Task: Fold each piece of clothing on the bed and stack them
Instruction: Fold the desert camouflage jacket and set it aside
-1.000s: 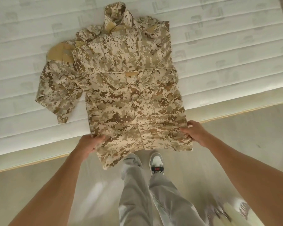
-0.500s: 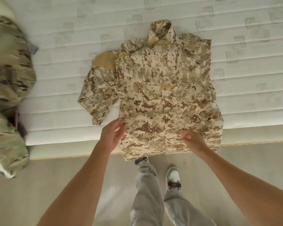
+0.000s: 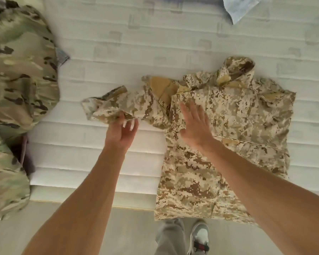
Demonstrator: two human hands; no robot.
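Note:
A tan pixel-camouflage jacket (image 3: pixel 236 129) lies collar-away on the white mattress (image 3: pixel 129 57), its hem hanging over the near edge. Its left sleeve (image 3: pixel 122 105) stretches out to the left. My left hand (image 3: pixel 121 132) pinches the sleeve near its cuff from below. My right hand (image 3: pixel 195 127) lies flat with fingers spread on the jacket's left chest, pressing it down.
A heap of green-brown camouflage clothing (image 3: pixel 17 80) fills the mattress's left side and droops over the edge. A pale blue garment corner (image 3: pixel 239 8) shows at the top. Beige floor, my grey trouser legs and a sneaker (image 3: pixel 200 238) are below the bed edge.
Both hands left the jacket's hem. The left hand went up to the sleeve and pulled it out to the left; the right hand moved onto the chest. The view shifted left.

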